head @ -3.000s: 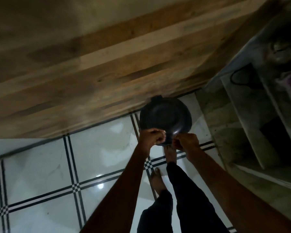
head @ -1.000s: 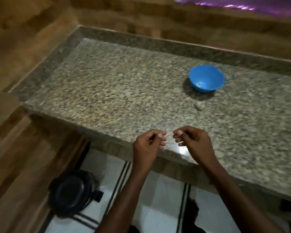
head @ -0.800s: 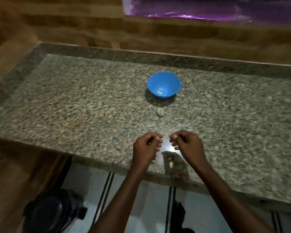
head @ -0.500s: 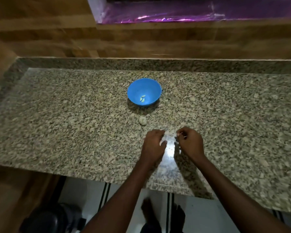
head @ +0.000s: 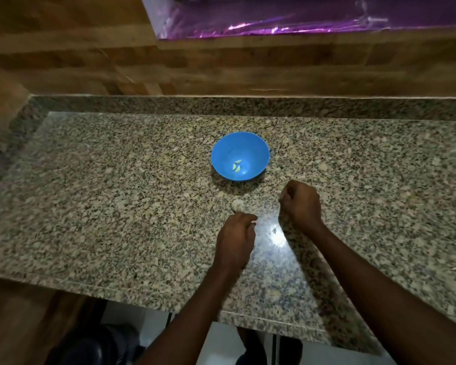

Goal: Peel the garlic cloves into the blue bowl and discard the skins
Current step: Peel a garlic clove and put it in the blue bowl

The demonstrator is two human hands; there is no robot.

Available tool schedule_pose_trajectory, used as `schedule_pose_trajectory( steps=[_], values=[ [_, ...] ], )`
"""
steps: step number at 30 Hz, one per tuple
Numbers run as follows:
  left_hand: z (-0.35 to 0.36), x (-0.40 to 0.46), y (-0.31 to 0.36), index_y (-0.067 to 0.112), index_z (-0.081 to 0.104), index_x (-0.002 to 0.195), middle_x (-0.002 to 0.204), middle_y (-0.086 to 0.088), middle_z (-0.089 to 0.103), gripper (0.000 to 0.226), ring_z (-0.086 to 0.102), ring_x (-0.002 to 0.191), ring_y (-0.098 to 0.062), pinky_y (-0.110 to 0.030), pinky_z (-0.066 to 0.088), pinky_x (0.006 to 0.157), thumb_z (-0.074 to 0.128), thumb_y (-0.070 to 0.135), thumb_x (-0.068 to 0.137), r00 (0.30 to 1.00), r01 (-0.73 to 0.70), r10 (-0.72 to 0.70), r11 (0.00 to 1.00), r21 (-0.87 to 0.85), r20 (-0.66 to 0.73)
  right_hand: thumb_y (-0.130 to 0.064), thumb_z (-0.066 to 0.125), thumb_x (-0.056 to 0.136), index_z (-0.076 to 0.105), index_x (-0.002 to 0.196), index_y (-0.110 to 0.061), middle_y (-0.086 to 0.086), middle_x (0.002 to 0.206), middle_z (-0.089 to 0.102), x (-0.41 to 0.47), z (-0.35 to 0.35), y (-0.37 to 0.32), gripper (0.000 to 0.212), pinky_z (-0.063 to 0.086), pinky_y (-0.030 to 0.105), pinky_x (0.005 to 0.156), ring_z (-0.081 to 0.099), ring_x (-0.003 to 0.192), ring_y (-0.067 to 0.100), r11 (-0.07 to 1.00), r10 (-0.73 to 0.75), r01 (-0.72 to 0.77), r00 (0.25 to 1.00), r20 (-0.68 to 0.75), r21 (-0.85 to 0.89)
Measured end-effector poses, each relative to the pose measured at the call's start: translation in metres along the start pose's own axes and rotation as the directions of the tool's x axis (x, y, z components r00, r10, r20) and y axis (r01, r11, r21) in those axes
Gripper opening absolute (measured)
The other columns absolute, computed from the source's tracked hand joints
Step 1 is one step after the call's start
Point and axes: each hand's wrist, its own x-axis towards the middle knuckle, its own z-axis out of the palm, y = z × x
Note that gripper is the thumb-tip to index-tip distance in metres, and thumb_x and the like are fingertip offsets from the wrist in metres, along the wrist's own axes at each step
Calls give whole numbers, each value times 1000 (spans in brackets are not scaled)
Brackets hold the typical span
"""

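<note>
At six o'clock of the blue bowl (head: 240, 156) we see a garlic bulb (head: 237, 204) on the worktop (head: 116, 206). Our left hand (head: 236, 239) and right hand (head: 302, 204) curl; each grip's contents we cannot tell.

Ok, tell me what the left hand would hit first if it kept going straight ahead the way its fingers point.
Most likely the garlic bulb on the granite counter, just beyond the left hand. The blue bowl lies further along that line. Depth is hard to judge from this view.
</note>
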Motion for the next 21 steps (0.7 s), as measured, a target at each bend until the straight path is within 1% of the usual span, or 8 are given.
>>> schedule_pose_trajectory(
  steps=[2, 6, 8, 12, 15, 17, 19, 21],
  values=[
    [-9, 1, -8, 14, 72, 110, 104, -4, 68, 28, 63, 98, -24, -36, 53, 83, 51, 16, 91, 999, 21, -22, 999, -31, -37, -12, 65, 85, 63, 74, -19, -5, 66, 62, 9, -2, -21, 13, 41, 27, 57, 59, 63, 15, 997, -4, 8, 999, -51, 70],
    [-20, 4, -17, 14, 73, 109, 105, -2, 71, 30, 65, 99, -20, -34, 53, 85, 50, 14, 90, 993, 95, -100, 993, -74, -58, -15, 69, 84, 68, 76, -18, -2, 71, 68, 33, 2, -74, 8, 42, 24, 60, 61, 62, 13, 977, -137, 153, 984, -113, 147],
    [-23, 5, -23, 15, 74, 107, 105, -1, 71, 29, 65, 99, -19, -35, 53, 86, 50, 14, 91, 989, 123, -130, 988, -92, -72, -18, 70, 85, 70, 77, -20, 0, 70, 69, 45, 9, -95, 8, 46, 26, 61, 63, 63, 15, 971, -191, 202, 977, -95, 129],
    [-28, 5, -38, 15, 74, 101, 100, -1, 72, 23, 66, 91, -18, -35, 54, 80, 54, 8, 92, 975, 164, -181, 978, -131, -127, -25, 70, 90, 79, 91, -20, 3, 81, 75, 59, 26, -105, 10, 56, 34, 71, 69, 74, 22, 984, -176, 175, 984, 8, 34],
    [-30, 10, -47, 15, 72, 108, 102, -1, 71, 26, 65, 91, -17, -34, 54, 81, 54, 5, 93, 963, 210, -235, 962, -176, -133, -24, 69, 90, 80, 94, -19, 2, 88, 77, 52, 26, -100, 13, 57, 36, 75, 71, 81, 23, 984, -176, 176, 984, -16, 33],
    [-30, 17, -48, 14, 67, 122, 111, -3, 67, 34, 63, 96, -16, -28, 51, 84, 55, 3, 93, 972, 199, -220, 958, -206, -83, -24, 68, 90, 78, 91, -18, 3, 86, 77, 39, 23, -94, 12, 56, 36, 72, 70, 79, 24, 985, -165, 167, 985, -52, 34],
    [-28, 25, -46, 16, 59, 134, 120, -3, 62, 48, 61, 102, -16, -23, 47, 87, 62, 0, 89, 989, 141, -146, 964, -225, -7, -23, 68, 89, 76, 86, -16, 3, 81, 75, 21, 20, -86, 11, 53, 33, 66, 68, 71, 23, 988, -141, 147, 985, -103, 49],
    [-20, 34, -47, 18, 56, 138, 123, -4, 58, 59, 57, 108, -18, -28, 48, 90, 69, 1, 83, 996, 68, -58, 984, -166, 61, -22, 69, 88, 72, 81, -16, -1, 72, 69, 2, 19, -75, 10, 44, 29, 60, 62, 63, 19, 992, -90, 100, 988, -126, 79]
  ],
)
